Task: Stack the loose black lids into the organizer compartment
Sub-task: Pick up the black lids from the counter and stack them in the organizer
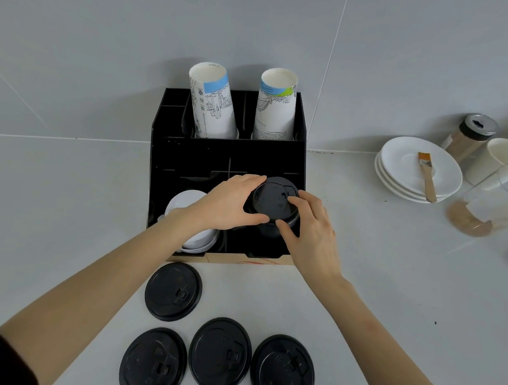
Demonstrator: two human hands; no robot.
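Observation:
A black organizer (200, 155) stands against the wall. Both hands hold a stack of black lids (269, 201) over its front right compartment: my left hand (229, 204) grips the stack's left side, my right hand (311, 229) its right side and top. Several loose black lids lie flat on the counter in front: one (173, 291) nearer the organizer, and a row of three (153, 365), (220, 354), (282, 373) closer to me. White lids (182, 203) fill the front left compartment, partly hidden by my left wrist.
Two printed paper cup stacks (213, 103), (275, 107) stand in the organizer's back slots. To the right are stacked white saucers (404, 177) with a small brush (427, 176), a shaker jar (471, 137), white cups (503, 162) and a clear pitcher (482, 210). A cardboard edge (239, 259) shows under the organizer.

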